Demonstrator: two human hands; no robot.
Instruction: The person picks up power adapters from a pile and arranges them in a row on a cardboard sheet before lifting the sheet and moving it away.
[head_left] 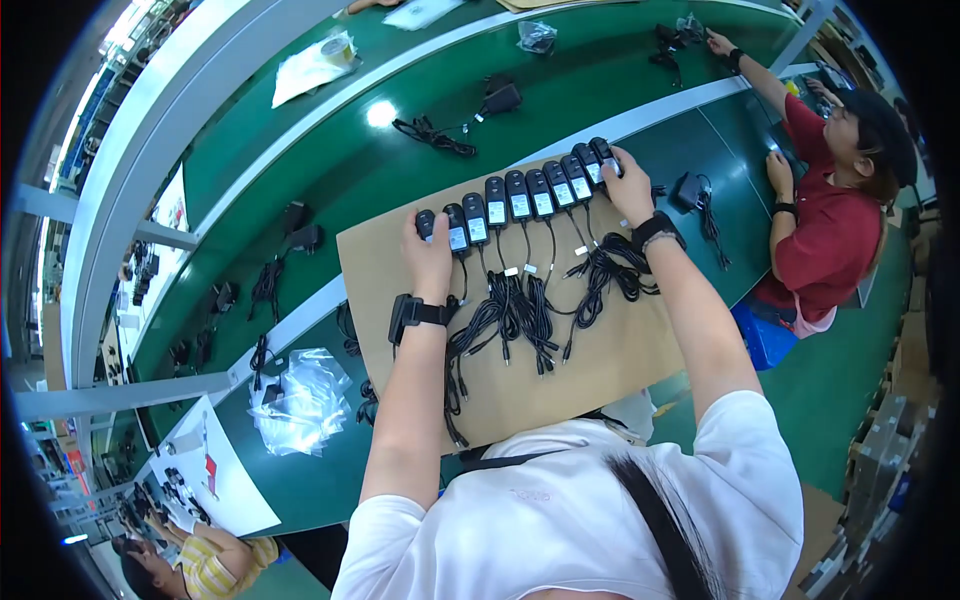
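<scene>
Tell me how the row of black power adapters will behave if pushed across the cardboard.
The adapters are separate blocks, so the row would probably split without the left hand and right hand at its ends. Their boxy cases look rigid and unlikely to roll. The bundled cables look floppy, so may trail or tangle.

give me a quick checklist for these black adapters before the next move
1. Left hand at the row's left end: ok
2. Right hand at the row's right end: ok
3. Black adapters lined up side by side: ok
4. Cardboard beneath them: ok
5. Cable bundles separate from each other: not ok, several overlap
6. Adapter undersides undamaged: cannot tell, hidden
</scene>
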